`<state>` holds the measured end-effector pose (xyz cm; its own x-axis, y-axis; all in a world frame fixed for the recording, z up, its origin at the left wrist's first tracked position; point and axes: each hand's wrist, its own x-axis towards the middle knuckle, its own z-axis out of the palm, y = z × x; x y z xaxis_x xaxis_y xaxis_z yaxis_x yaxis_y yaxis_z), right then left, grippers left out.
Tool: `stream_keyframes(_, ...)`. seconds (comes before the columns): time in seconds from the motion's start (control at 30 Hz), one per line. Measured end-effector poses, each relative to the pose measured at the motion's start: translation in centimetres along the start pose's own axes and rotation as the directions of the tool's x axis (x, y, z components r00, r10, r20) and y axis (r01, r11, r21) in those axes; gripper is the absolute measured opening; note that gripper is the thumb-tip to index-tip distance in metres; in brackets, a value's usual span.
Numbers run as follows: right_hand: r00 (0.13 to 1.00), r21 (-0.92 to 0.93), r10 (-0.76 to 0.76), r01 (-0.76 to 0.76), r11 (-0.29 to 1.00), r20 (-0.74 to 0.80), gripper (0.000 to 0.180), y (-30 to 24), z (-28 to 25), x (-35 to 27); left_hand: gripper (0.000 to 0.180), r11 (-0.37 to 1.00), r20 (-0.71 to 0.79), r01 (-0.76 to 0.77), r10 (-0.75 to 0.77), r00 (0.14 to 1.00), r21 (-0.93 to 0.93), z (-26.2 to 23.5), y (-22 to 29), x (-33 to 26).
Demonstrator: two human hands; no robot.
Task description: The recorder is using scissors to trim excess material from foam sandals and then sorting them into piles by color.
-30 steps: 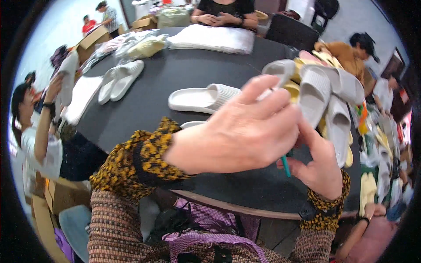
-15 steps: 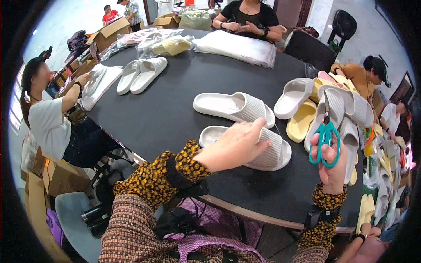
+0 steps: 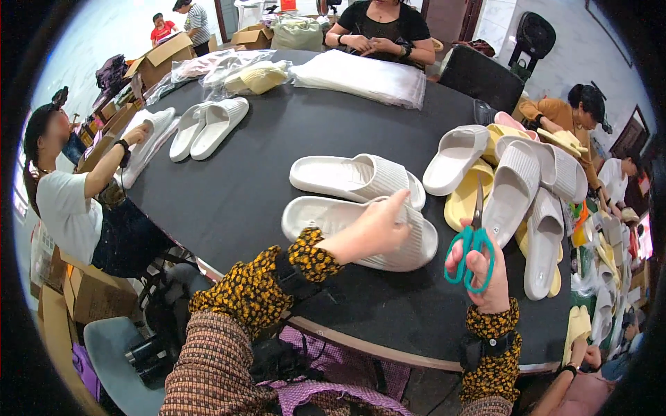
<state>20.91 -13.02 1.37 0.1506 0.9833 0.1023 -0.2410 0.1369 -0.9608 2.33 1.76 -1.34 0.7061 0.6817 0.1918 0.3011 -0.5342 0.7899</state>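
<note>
A pair of white ribbed slides lies on the black table in front of me, the far slide [image 3: 340, 173] beside the near slide [image 3: 316, 213]. My left hand [image 3: 371, 229] reaches over the near slide's strap, index finger stretched out and apart from the thumb; its other fingers are mostly hidden. To the right, my right hand [image 3: 491, 281] holds teal-handled scissors [image 3: 479, 239] upright, fingers through the loops and blades pointing up. Just beyond the scissors rises a pile of white, yellow and pink slides [image 3: 510, 187].
Another white pair [image 3: 220, 128] lies at the table's far left. Clear plastic bags [image 3: 357, 78] and a bagged yellow pair [image 3: 255, 78] are along the far edge. Co-workers sit or stand at the left [image 3: 69, 187], far side [image 3: 381, 35] and right [image 3: 579, 114]. Cardboard boxes [image 3: 100, 288] stand at left.
The near slide has shifted a little left, and my left hand sits lower over its strap. My right hand has brought the scissors left, closer to the pair. The right-hand co-worker now holds up a yellow slide.
</note>
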Motion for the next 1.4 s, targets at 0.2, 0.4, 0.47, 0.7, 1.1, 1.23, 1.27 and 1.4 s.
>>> stream_keyframes(0.2, 0.988, -0.146, 0.155, -0.155, 0.977, -0.013, 0.052, 0.8, 0.4, 0.6, 0.075, 0.977, -0.091, 0.068, -0.088, 0.992, -0.203, -2.9, -1.7, -0.5)
stream_keyframes(0.4, 0.978, -0.137, 0.200, -0.207, 0.969, -0.059, 0.048, 0.9, 1.1, 0.4, 0.083, 0.838, 0.027, 0.251, -0.273, 0.962, -0.484, -4.1, -0.8, -0.8)
stream_keyframes(0.47, 0.980, -0.125, 0.187, -0.194, 0.973, -0.066, 0.048, 1.0, 1.3, 0.3, 0.082, 0.768, 0.056, 0.275, -0.298, 0.953, -0.579, -4.2, -1.2, -0.8)
stream_keyframes(0.7, 0.986, -0.236, 0.163, -0.152, 0.960, 0.029, 0.051, 0.9, 0.3, 0.3, 0.083, 0.568, 0.168, 0.356, -0.357, 0.919, -0.742, -3.1, -1.7, 0.2)
stream_keyframes(1.1, 0.966, -0.124, 0.200, -0.221, 0.967, -0.165, 0.043, 1.7, 0.8, 0.0, 0.044, 0.714, 0.034, 0.252, -0.305, 0.952, -0.653, -2.6, -1.7, 0.1)
stream_keyframes(1.23, 0.967, -0.159, 0.213, -0.234, 0.959, -0.138, 0.043, 2.2, 1.7, 0.0, 0.051, 0.674, 0.041, 0.254, -0.315, 0.948, -0.694, -3.0, -2.4, -0.4)
stream_keyframes(1.27, 0.967, -0.167, 0.216, -0.236, 0.957, -0.133, 0.043, 2.2, 2.1, 0.2, 0.050, 0.668, -0.021, 0.182, -0.284, 0.959, -0.722, -3.3, -3.2, -0.3)
stream_keyframes(1.4, 0.967, -0.159, 0.218, -0.238, 0.958, -0.135, 0.044, 2.0, 2.3, 0.2, 0.044, 0.574, -0.318, -0.110, -0.276, 0.907, -0.811, -4.7, -3.4, 0.5)
